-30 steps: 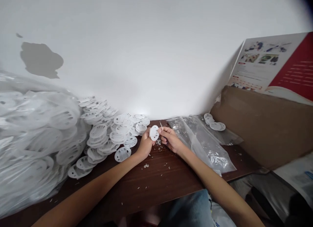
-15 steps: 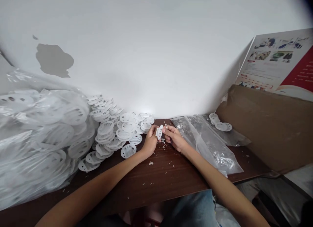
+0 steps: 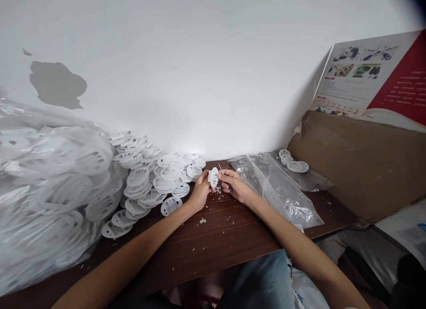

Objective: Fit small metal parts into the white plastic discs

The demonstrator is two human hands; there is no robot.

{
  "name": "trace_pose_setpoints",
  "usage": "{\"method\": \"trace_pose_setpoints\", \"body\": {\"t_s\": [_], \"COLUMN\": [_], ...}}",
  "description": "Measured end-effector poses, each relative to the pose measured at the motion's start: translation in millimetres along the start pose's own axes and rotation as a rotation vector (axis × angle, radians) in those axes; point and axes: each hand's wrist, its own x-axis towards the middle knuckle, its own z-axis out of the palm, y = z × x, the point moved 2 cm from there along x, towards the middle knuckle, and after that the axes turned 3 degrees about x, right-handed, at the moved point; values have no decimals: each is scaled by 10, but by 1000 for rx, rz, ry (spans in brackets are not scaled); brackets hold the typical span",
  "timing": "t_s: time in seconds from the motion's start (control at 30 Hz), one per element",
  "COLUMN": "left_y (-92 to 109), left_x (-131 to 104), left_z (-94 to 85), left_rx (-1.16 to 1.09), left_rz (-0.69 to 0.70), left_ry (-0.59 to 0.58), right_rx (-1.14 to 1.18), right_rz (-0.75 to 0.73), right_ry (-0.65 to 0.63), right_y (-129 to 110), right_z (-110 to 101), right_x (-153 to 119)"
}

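My left hand (image 3: 200, 191) holds a small white oval plastic disc (image 3: 213, 176) upright above the dark wooden table (image 3: 213, 242). My right hand (image 3: 234, 184) pinches a thin needle-like pick (image 3: 220, 168) whose tip sticks up beside the disc, fingers close against the disc's right edge. Tiny white scraps (image 3: 218, 191) lie on the table just under both hands. A heap of the same white slotted discs (image 3: 153, 178) lies to the left of my left hand.
A big clear bag full of white discs (image 3: 46, 184) fills the left side. Clear plastic bags (image 3: 276, 189) lie right of my hands, a few discs (image 3: 294, 162) behind them. A brown cardboard box (image 3: 359, 162) and a printed board (image 3: 372, 78) stand at the right.
The disc has stayed between my hands, turning from flat-on to more edge-on; the hands barely moved on the table. The view swayed slightly sideways.
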Motion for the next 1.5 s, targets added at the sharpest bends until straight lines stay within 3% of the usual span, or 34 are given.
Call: {"method": "trace_pose_setpoints", "body": {"t_s": [0.23, 0.53, 0.77, 0.87, 0.97, 1.03, 1.1, 1.2, 1.37, 1.43, 1.5], "left_y": [-47, -95, -74, -43, 10, 43, 67, 72, 47, 48, 52], "left_x": [43, 51, 18, 8, -18, -41, -52, -34, -2, -2, -2], "left_z": [-56, -57, -49, -69, -56, -37, -30, -45, -62, -69, -77], "left_rx": [-3, 21, -19, -69, -1, 56, 53, -30, -197, -222, -236], "left_rz": [48, 105, 6, -55, -113, -162, -199, -223, -193, -188, -188], "left_ry": [71, 81, 66, 38, -107, -232, -268, -167, -23, 2, 5], "right_rx": [-26, -7, -72, -239, -640, -978, -1254, -1470, -1601, -1523, -1283], "right_rz": [11, 24, -75, -262, -561, -761, -887, -931, -863, -828, -780], "right_ry": [-34, -50, -3, 153, 313, 249, 92, -60, -155, -115, 23], "right_y": [7, 20, -72, -211, -372, -436, -441, -392, -319, -322, -337], "right_z": [-9, 16, 14, -35, -120, -160, -190, -215, -166, -147, -140], "right_x": [22, 27, -27, -52, -118, -170, -207, -231, -240, -240, -226]}}
